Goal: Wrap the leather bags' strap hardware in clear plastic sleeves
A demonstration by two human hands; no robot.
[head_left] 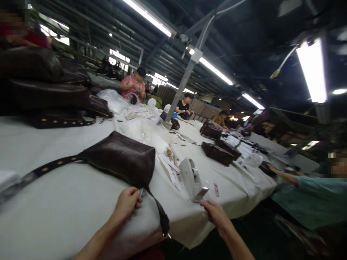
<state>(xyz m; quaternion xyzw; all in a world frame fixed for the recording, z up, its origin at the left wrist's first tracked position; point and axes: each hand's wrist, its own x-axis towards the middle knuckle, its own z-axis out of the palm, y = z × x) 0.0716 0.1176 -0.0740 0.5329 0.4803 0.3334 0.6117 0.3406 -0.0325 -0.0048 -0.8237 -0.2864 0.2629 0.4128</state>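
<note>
A dark brown leather bag (121,159) lies on the white table (67,202) in front of me, its studded strap (46,168) running off to the left. My left hand (127,204) is closed in a pinch on a small metal piece at the bag's near corner, where another strap (159,213) hangs over the table edge. My right hand (215,213) is by the table edge, fingers curled, just below a white device (192,178) standing there; I cannot see anything in it.
Stacked dark bags (46,90) sit at the far left. Papers and white sheets (151,133) litter the middle, with more brown bags (219,151) further along. A grey pole (184,83) rises from the table. Several people work along it; one in teal (311,202) reaches in at right.
</note>
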